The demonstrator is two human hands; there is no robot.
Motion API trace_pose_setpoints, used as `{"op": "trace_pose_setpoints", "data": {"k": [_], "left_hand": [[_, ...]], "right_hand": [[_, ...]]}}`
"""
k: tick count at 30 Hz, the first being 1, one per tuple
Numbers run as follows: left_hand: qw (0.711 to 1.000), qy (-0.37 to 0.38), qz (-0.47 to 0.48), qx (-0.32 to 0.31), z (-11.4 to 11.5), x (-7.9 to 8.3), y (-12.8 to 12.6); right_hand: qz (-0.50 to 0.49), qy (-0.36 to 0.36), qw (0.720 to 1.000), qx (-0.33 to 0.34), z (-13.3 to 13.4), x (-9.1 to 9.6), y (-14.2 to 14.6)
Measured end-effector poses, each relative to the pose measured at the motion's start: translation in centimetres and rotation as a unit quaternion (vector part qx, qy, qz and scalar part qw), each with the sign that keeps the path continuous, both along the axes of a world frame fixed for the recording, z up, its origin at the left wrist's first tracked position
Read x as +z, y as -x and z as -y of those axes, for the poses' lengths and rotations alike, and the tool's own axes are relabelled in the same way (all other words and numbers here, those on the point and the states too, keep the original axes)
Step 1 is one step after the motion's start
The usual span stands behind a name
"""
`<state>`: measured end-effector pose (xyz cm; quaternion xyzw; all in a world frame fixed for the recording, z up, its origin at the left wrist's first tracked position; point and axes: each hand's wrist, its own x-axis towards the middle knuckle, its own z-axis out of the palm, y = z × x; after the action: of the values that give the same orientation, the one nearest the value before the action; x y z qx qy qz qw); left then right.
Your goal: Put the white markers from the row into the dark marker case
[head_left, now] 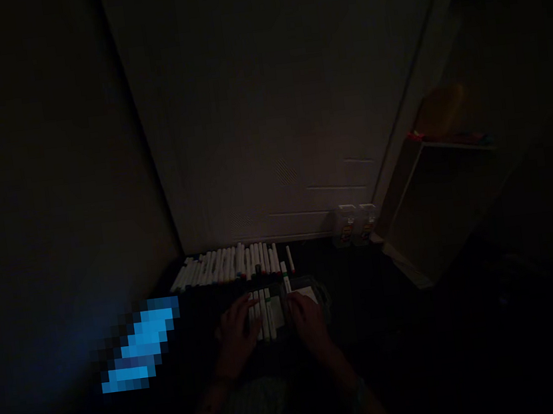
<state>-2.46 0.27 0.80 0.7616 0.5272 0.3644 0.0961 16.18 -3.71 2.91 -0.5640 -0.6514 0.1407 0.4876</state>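
In dim light, my left hand (pixel 235 327) lies at the left side of a short row of white markers (pixel 264 316), its fingers stretched out and touching them. These markers lie side by side in what looks like a shallow clear case (pixel 278 301). My right hand (pixel 310 320) is closed on a white marker (pixel 285 274) with a green band, which points away from me over the case. Beneath and beside the right fingers, a pale card or paper (pixel 308 292) shows in the right half of the case.
Many white markers (pixel 223 265) lie in a long row behind the case, with a single marker (pixel 290 259) at its right end. Two clear plastic containers (pixel 344 227) stand by the wall. A box-like shelf (pixel 428 208) is at right, a bright pixelated blue patch (pixel 149 337) at left.
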Motion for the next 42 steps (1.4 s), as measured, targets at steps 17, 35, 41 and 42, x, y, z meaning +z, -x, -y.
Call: {"op": "trace_pose_setpoints", "data": {"k": [17,35,41,42], "left_hand": [[0.973,-0.068,-0.163,-0.146,0.2,-1.3,-0.6],[0.977,-0.066,-0.144,-0.144,0.2,-1.2,-0.7],[0.976,-0.069,-0.144,-0.146,0.2,-1.2,-0.6],[0.977,-0.070,-0.141,-0.146,0.3,-1.2,-0.6]], "right_hand": [[0.066,-0.025,0.997,0.007,1.4,0.1,0.5],[0.131,-0.024,0.991,0.027,1.4,-0.1,0.6],[0.075,-0.039,0.996,0.041,1.2,-0.2,0.5],[0.076,-0.042,0.995,0.046,1.2,-0.1,0.5]]}}
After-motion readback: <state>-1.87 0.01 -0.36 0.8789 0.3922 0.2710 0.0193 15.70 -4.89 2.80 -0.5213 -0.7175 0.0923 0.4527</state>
